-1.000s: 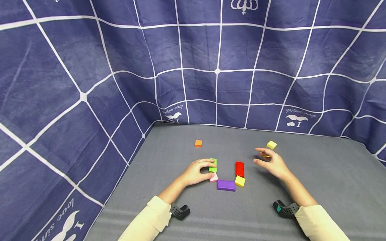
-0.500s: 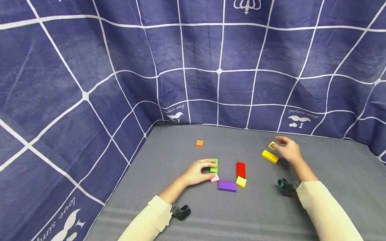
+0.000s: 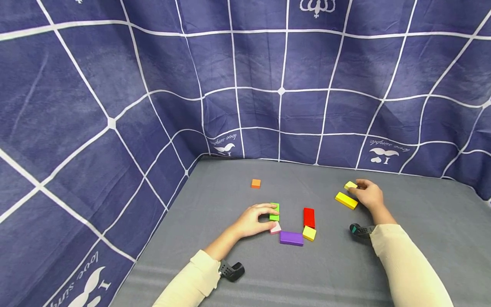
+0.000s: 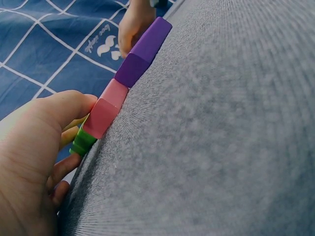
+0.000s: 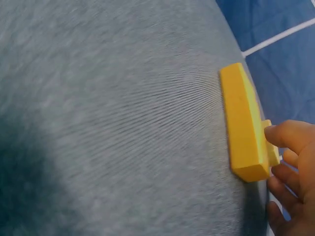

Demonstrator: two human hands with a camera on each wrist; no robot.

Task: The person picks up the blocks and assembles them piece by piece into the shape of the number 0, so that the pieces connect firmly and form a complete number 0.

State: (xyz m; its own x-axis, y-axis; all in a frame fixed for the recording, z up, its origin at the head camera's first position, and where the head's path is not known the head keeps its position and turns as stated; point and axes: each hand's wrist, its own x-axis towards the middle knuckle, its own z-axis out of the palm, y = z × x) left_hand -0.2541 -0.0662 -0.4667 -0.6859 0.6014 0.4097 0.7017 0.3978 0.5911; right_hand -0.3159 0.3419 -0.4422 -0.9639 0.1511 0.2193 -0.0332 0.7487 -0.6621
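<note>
Fingers of right hand [image 3: 370, 196] newly clamped on far pale-yellow block [image 3: 350, 185]; lift seemingly readied; green block [image 3: 274, 217] gripped by left hand [image 3: 250, 221].

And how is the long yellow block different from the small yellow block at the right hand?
The long yellow block is elongated and deep yellow; the small yellow block is short and paler. The right hand pinches the small yellow block, while the long yellow block lies outside its grip, nearer the person. Both are flat-sided yellow blocks.
</note>
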